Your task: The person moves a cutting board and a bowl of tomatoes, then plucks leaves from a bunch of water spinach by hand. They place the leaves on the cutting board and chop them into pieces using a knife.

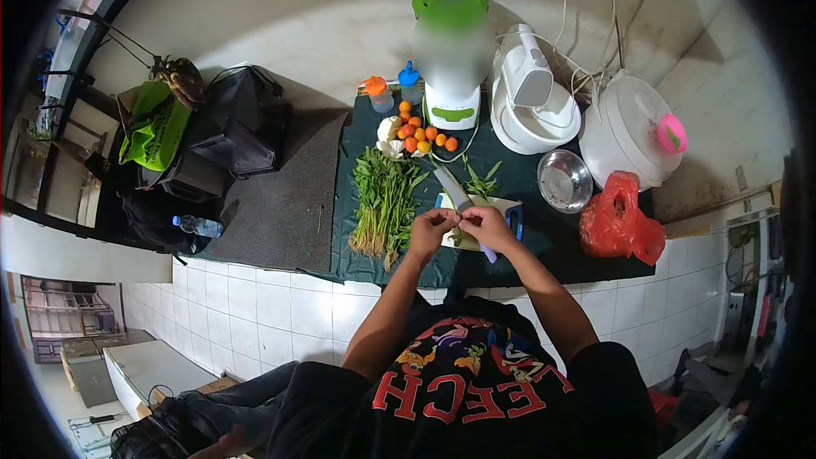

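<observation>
My left hand (433, 231) and my right hand (488, 228) meet over a white cutting board (503, 203) with a blue handle, fingertips pinched together on a thin green stalk (460, 236), only partly visible. A knife (452, 188) lies slanted across the board beneath my hands, its purple handle toward me. Left of the board sits a large bunch of leafy greens (382, 195), roots pointing toward me. A few picked green leaves (482, 180) lie just beyond the board.
Beyond the greens are small tomatoes (421, 135), a white cauliflower-like vegetable (389, 129) and two lidded cups. A green-and-white appliance (451, 102) and a white stand mixer (531, 110) stand behind. To the right are a metal bowl (564, 181), a white bucket (629, 132) and a red plastic bag (620, 221).
</observation>
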`<state>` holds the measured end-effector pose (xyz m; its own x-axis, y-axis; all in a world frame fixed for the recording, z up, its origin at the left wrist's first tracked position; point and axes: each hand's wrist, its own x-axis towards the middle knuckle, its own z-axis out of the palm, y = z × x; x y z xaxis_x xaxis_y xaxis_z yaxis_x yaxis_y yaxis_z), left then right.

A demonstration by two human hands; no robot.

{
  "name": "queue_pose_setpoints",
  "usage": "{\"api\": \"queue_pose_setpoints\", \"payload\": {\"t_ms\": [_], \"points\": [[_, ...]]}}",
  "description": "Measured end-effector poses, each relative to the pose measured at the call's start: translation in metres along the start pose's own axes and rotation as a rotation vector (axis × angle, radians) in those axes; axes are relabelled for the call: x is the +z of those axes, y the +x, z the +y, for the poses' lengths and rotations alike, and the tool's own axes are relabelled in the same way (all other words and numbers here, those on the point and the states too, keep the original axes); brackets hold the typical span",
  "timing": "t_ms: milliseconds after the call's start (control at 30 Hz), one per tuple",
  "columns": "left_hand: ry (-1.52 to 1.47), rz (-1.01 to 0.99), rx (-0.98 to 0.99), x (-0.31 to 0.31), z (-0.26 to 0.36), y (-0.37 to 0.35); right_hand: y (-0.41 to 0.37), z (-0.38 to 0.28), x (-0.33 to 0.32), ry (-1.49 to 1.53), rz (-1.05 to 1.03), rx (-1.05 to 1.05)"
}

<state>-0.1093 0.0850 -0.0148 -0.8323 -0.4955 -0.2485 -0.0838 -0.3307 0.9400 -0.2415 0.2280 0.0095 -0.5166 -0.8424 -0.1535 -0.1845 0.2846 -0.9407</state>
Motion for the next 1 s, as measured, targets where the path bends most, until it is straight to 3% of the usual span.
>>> {"api": "queue_pose_setpoints", "payload": {"t_ms": [100,433,500,633,733,900,1000], "points": [[0.176,0.056,-0.002,0.006,0.008,-0.004,0.0,-0.007,0.0,-0.059,0.034,0.0],[0.197,0.021,0.0,0.005,0.005,-0.001,0.004,0.001,0.001,-0.124,0.136,-0.051],[0.116,0.04,-0.005,0.001,0.006,0.001,0.018,0.007,-0.012,-0.314,0.314,-0.075],[0.055,0.041,0.012,-0.007,0.009,0.0,0.035,-0.001,-0.042,-0.362,0.388,-0.18],[0.063,0.057,0.007,-0.005,0.011,0.0,0.04,0.004,-0.042,-0.444,0.348,-0.262],[0.09,0.07,0.015,-0.005,0.008,-0.001,0.013,0.012,-0.013,-0.081,-0.111,-0.11],[0.031,0.085,-0.012,-0.001,0.01,-0.002,0.004,0.013,-0.002,0.061,-0.153,0.026]]}}
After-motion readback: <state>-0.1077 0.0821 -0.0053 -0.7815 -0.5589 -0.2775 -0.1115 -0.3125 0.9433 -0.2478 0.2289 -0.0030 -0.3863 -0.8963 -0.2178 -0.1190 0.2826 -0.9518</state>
